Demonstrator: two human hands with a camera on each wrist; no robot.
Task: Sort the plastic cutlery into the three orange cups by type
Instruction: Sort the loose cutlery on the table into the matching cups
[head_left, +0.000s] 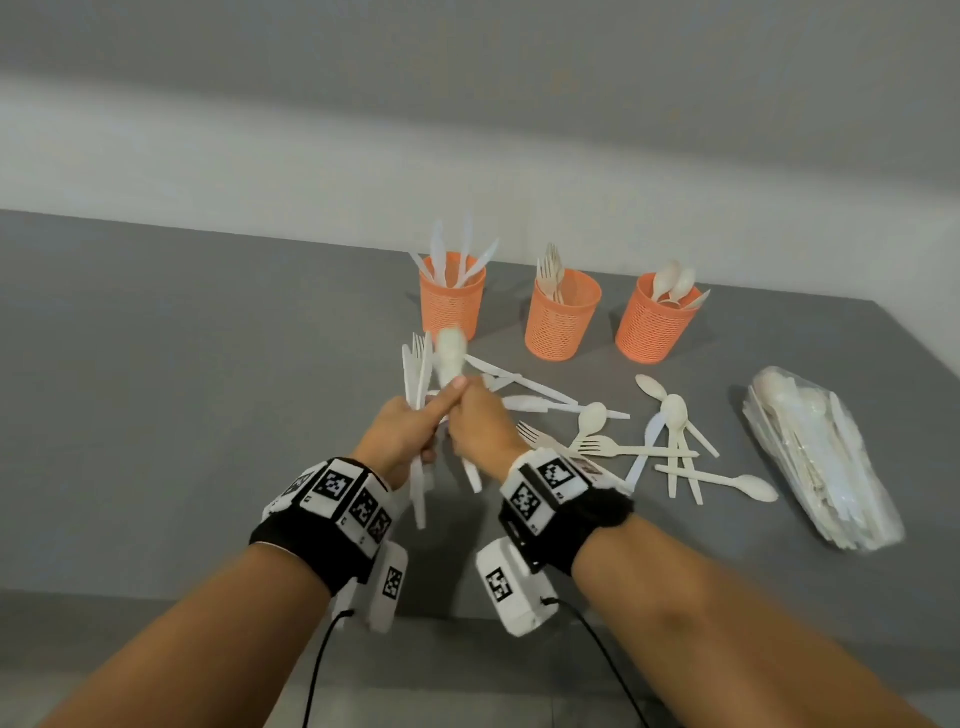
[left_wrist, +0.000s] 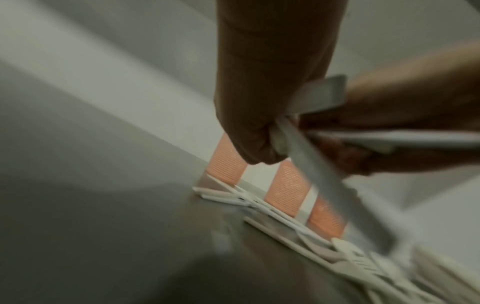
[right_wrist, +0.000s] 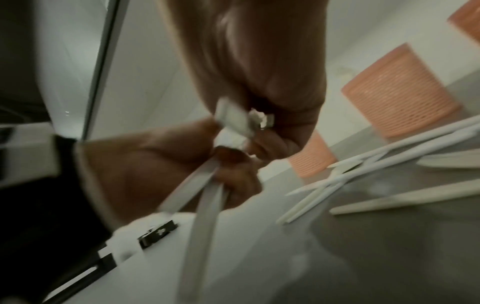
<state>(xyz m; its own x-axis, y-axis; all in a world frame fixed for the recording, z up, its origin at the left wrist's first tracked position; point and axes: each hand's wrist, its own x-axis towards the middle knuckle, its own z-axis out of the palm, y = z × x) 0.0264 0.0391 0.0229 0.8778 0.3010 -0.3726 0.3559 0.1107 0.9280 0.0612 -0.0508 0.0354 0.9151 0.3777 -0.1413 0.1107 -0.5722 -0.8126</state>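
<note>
Cutlery (head_left: 418, 384) is light, stiff, slick plastic; left hand (head_left: 402, 434) clasps a bunch by handles, right hand (head_left: 480, 428) pinches one blurred piece (head_left: 451, 356).

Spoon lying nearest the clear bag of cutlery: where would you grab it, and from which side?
Probably by the stem just behind the bowl, coming from above with thumb and finger pinching across it. The spoon lies flat on the table, so only its thin sides offer purchase. Its left end crosses other handles, while the bowl end lies free, short of the bag.
</note>
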